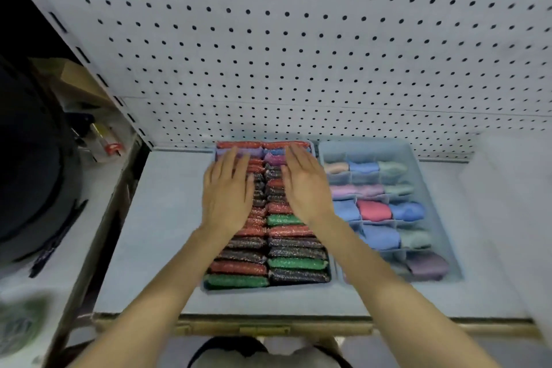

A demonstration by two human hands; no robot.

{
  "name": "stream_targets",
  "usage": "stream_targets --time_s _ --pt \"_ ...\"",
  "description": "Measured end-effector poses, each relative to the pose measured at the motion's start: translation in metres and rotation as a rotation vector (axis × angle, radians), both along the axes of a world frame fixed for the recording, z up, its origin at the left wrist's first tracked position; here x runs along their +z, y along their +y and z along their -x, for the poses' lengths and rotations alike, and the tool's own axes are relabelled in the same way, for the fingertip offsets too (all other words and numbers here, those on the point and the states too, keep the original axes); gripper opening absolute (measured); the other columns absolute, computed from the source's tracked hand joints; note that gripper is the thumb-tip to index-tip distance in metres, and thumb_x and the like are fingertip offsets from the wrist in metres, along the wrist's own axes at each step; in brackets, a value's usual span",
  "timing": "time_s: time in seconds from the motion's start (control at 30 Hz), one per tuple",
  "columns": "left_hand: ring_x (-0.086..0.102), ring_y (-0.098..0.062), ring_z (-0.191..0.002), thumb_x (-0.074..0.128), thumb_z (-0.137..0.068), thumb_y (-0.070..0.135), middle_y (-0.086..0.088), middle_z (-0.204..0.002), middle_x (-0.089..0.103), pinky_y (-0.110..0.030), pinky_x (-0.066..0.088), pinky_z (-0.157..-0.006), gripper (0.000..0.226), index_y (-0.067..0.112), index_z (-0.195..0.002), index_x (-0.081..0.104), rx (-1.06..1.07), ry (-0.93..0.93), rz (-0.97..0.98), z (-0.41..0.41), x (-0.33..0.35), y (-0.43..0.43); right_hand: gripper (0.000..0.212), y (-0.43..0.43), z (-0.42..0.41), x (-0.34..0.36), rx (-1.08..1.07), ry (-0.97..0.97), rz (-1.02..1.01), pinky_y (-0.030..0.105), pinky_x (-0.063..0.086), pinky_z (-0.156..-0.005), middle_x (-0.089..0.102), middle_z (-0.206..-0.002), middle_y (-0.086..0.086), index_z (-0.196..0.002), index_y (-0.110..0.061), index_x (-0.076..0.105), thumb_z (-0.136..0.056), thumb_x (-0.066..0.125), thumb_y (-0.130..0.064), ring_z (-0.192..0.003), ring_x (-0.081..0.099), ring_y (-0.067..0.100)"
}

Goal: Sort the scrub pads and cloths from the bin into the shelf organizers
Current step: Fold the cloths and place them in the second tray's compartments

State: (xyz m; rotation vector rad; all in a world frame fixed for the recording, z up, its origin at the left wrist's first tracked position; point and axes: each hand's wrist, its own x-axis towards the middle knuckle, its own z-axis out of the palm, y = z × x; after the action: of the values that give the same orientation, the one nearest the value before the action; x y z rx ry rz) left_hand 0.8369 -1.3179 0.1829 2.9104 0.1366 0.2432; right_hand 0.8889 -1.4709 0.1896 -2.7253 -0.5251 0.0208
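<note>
Centre of the frame: pressing flat on the scrub pads [295,263] with the left hand [228,191] and the right hand [304,185], fingers straight and together, palms down, gripping nothing. Left hand on the left row, right hand on the right row, both toward the far end of the pad organizer [268,288], on the pale shelf [155,233] below the pegboard [298,39].

Risks from here. Pushing too hard or unevenly: likely to tip pads over or squeeze one up out of a tightly packed row. Leaning weight toward the far end: liable to slide the light tray back, or skew it against the cloth organizer [448,248] just beside it on the right. Lifting the palms fast: apt to let compressed pads spring up and stand proud. Sweeping the right wrist sideways: apt to snag the neighbouring rim.

Look of the pads: glittery, soft and springy by appearance; red, green and black, a few purple and blue at the far end; on edge in two packed rows, filling the tray end to end. Cloths [375,210] rolled, in pastel blue, pink, green and purple, one to a cell, right of centre. Dark round shape [27,158] at the left edge, possibly the bin, too dim to confirm.
</note>
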Motion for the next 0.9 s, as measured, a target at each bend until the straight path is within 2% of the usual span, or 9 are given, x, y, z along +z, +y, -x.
stream_targets --time_s 0.13,0.2,0.3,0.53,0.67,0.73,0.77,0.83,0.9 --pt "-0.008 -0.021 -0.147 0.011 -0.101 0.043 -0.007 -0.16 -0.005 -0.039 -0.006 -0.119 0.055 0.023 -0.152 0.003 -0.12 0.226 -0.049 -0.037 -0.014 0.023 0.054 0.023 -0.018 -0.019 0.048 0.051 0.165 0.036 0.003 -0.117 0.019 -0.157 0.01 -0.149 -0.011 0.02 -0.102 0.02 -0.038 -0.146 0.013 0.024" --pt "-0.014 -0.02 -0.146 0.006 -0.1 0.045 -0.005 -0.159 -0.01 -0.04 -0.009 -0.119 0.056 0.024 -0.151 -0.005 -0.144 0.261 -0.105 -0.04 -0.024 0.025 0.055 0.026 -0.013 -0.03 0.006 0.036 0.191 0.037 0.003 -0.115 0.026 -0.154 0.01 -0.148 -0.011 0.026 -0.101 0.018 -0.038 -0.145 0.019 0.024" --pt "-0.018 -0.019 -0.145 0.003 -0.099 0.046 -0.004 -0.158 -0.014 -0.04 -0.011 -0.118 0.056 0.025 -0.15 -0.009 -0.192 0.269 -0.142 -0.048 -0.028 0.031 0.061 0.029 -0.014 -0.033 -0.023 0.028 0.198 0.039 0.006 -0.115 0.031 -0.152 0.011 -0.146 -0.013 0.031 -0.096 0.009 -0.04 -0.143 0.022 0.025" --pt "-0.02 -0.017 -0.144 0.005 -0.099 0.047 -0.004 -0.158 -0.016 -0.039 -0.014 -0.117 0.057 0.026 -0.15 -0.007 -0.215 0.278 -0.084 -0.052 -0.012 0.034 0.055 0.021 -0.012 -0.011 -0.038 0.116 0.11 0.033 -0.005 -0.117 0.004 -0.159 0.009 -0.151 -0.011 0.01 -0.103 0.019 -0.038 -0.147 -0.002 0.02" --pt "-0.024 -0.013 -0.143 -0.001 -0.096 0.056 0.002 -0.154 -0.024 -0.034 -0.015 -0.116 0.06 0.029 -0.148 -0.012 -0.208 0.272 0.105 0.016 0.004 0.019 0.059 0.009 0.059 -0.002 -0.067 0.104 0.022 0.032 0.002 -0.118 0.015 -0.157 0.01 -0.148 -0.007 0.022 -0.1 0.016 -0.039 -0.146 0.009 0.022" --pt "-0.015 -0.016 -0.146 -0.005 -0.093 0.056 0.0 -0.157 -0.016 -0.038 -0.008 -0.118 0.063 0.026 -0.149 -0.007 -0.213 0.27 0.081 0.05 -0.002 0.005 0.058 0.011 0.085 -0.014 -0.073 0.085 0.087 0.042 0.024 -0.115 0.036 -0.149 0.013 -0.141 -0.004 0.038 -0.098 0.019 -0.036 -0.14 0.031 0.025" --pt "-0.002 -0.021 -0.147 -0.001 -0.095 0.052 -0.005 -0.159 -0.002 -0.043 0.002 -0.119 0.063 0.022 -0.15 0.003 -0.225 0.266 0.02 0.062 -0.008 0.0 0.055 0.012 0.09 -0.019 -0.086 0.073 0.125 0.046 0.032 -0.111 0.044 -0.144 0.013 -0.138 -0.004 0.044 -0.097 0.023 -0.034 -0.136 0.039 0.025" --pt "0.021 -0.028 -0.144 0.012 -0.099 0.043 -0.013 -0.155 0.025 -0.051 0.021 -0.116 0.059 0.013 -0.149 0.024 -0.21 0.241 -0.058 0.071 -0.018 -0.006 0.053 0.015 0.089 -0.025 -0.136 0.039 0.158 0.047 0.036 -0.108 0.049 -0.14 0.011 -0.137 -0.005 0.046 -0.097 0.027 -0.033 -0.132 0.044 0.024" --pt "0.025 -0.028 -0.143 0.016 -0.1 0.039 -0.014 -0.152 0.03 -0.05 0.02 -0.116 0.055 0.012 -0.147 0.028 -0.18 0.204 -0.073 0.07 -0.022 -0.007 0.053 0.017 0.087 -0.025 -0.146 0.002 0.171 0.045 0.034 -0.11 0.05 -0.14 0.01 -0.138 -0.006 0.046 -0.097 0.027 -0.033 -0.132 0.044 0.023"
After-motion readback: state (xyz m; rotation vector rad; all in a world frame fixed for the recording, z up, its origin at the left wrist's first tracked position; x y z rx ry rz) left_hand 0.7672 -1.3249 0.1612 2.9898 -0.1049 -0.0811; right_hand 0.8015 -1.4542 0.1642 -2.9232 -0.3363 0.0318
